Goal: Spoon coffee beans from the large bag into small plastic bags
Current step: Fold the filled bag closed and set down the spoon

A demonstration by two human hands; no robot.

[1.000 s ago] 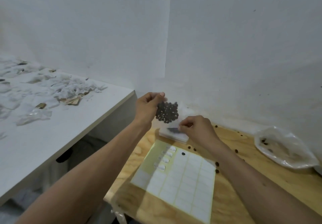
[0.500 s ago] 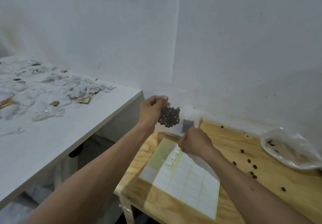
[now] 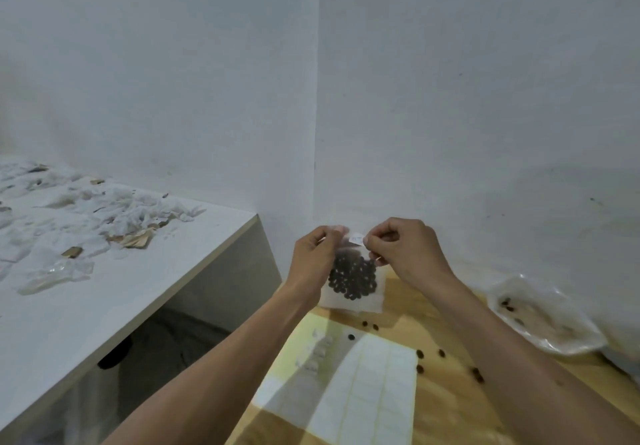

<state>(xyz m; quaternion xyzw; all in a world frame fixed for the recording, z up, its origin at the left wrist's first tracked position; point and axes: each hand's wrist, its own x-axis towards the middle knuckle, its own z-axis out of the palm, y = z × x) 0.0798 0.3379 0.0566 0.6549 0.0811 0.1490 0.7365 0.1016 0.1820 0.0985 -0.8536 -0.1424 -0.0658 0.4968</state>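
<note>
The left hand (image 3: 317,257) pinches the upper left edge of a small plastic bag (image 3: 351,273), fingers curled onto the film. The right hand (image 3: 403,252) pinches a small white label (image 3: 357,238) between thumb and forefinger at the top edge of the same bag, with the remaining fingers curled. The bag is held in the air above the far left corner of the wooden worktop (image 3: 443,313), close to the wall corner. Coffee beans (image 3: 352,279) fill its lower part as a dark cluster. A white pad (image 3: 375,300) lies on the worktop behind and below the bag. A label sheet (image 3: 367,385) lies flat near the left edge of the worktop, partly peeled along its left column. Loose beans (image 3: 420,353) are scattered on the wood between the sheet and the right forearm. The large bag (image 3: 543,320) rests at the far right edge, against the wall. A white table (image 3: 114,292) stands to the left, with scraps of plastic and paper (image 3: 114,212) on its far part.
</note>
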